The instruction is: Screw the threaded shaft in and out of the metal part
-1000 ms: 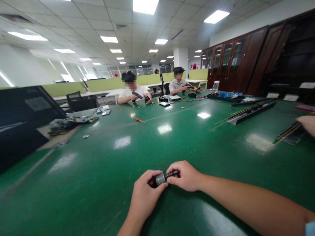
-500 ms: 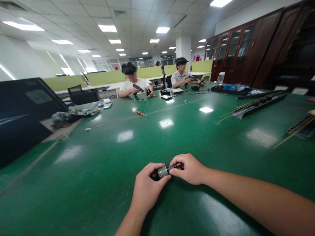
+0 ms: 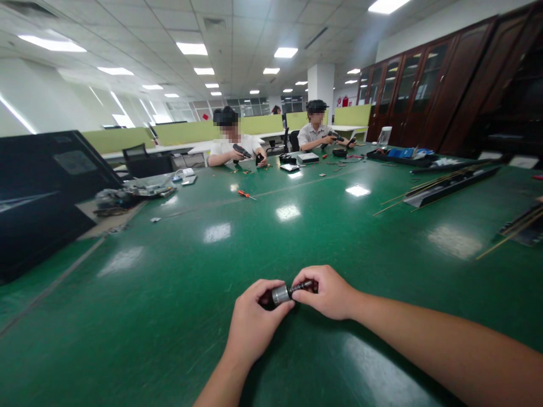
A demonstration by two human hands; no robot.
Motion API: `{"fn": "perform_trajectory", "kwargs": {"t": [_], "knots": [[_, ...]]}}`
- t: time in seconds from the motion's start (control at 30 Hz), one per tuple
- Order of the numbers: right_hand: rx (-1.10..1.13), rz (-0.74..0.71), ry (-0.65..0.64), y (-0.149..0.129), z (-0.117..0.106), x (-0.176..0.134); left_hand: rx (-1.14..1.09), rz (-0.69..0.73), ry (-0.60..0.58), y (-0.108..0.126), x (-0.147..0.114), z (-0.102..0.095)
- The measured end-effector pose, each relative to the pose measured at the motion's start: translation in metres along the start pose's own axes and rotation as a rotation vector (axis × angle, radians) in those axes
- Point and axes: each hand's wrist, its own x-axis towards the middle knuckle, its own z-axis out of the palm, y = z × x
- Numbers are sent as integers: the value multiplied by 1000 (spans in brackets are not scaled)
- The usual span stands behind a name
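Observation:
Just above the green table top, my left hand (image 3: 253, 322) is closed around a small silver metal cylinder (image 3: 280, 294) with a dark end tucked into the palm. From its right side sticks out a thin, dark, ridged shaft (image 3: 300, 287). The fingers and thumb of my right hand (image 3: 327, 293) pinch that shaft close to the cylinder. Both hands nearly touch, and the piece lies roughly level between them. My fingers hide part of the shaft and the cylinder's left end.
An orange-handled screwdriver (image 3: 246, 195) lies farther up the green table (image 3: 178, 294). At left stands a large black panel (image 3: 42, 198) beside a pile of parts (image 3: 123, 198). Thin rods rest on a metal channel (image 3: 449, 186) at right. Two people (image 3: 237, 148) hold power drills across the table.
The view has shifted slightly, so the room appears a little farther right. My hands and the metal piece stay nearly where they were.

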Motion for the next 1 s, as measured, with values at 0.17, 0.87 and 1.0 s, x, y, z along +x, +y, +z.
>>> {"fn": "perform_trajectory", "kwargs": {"t": [0.17, 0.87, 1.0], "knots": [[29, 7, 11, 0, 1, 0, -2, 3, 0, 2, 0, 0], [208, 71, 75, 2, 0, 2, -46, -38, 32, 0, 0, -2], [422, 123, 213, 8, -3, 8, -119, -96, 55, -1, 0, -4]]}}
